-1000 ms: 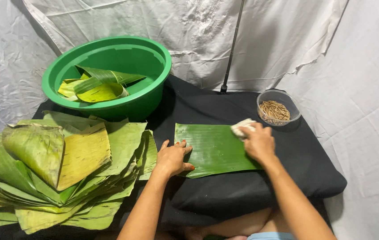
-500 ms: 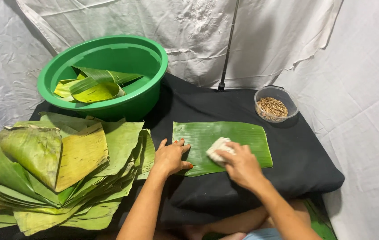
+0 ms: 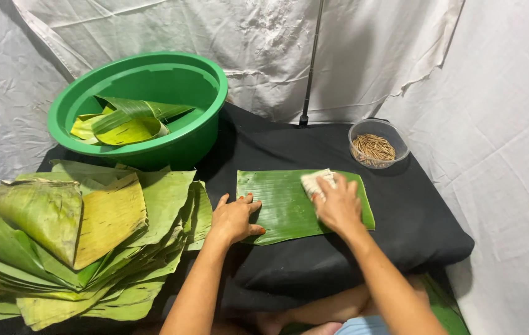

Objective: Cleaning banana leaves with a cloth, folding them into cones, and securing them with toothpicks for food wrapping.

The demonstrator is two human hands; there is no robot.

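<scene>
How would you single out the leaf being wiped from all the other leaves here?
On the black table, right of the big leaf stack, one banana leaf lies alone. The left hand pins its edge; the right hand presses a pale cloth on it.

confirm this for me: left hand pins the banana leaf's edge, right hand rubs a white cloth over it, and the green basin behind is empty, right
Not quite: the green basin is not empty; the head view shows folded banana leaves lying in it. The rest holds: the left hand pins the banana leaf at its edge, and the right hand presses a white cloth on it.
</scene>
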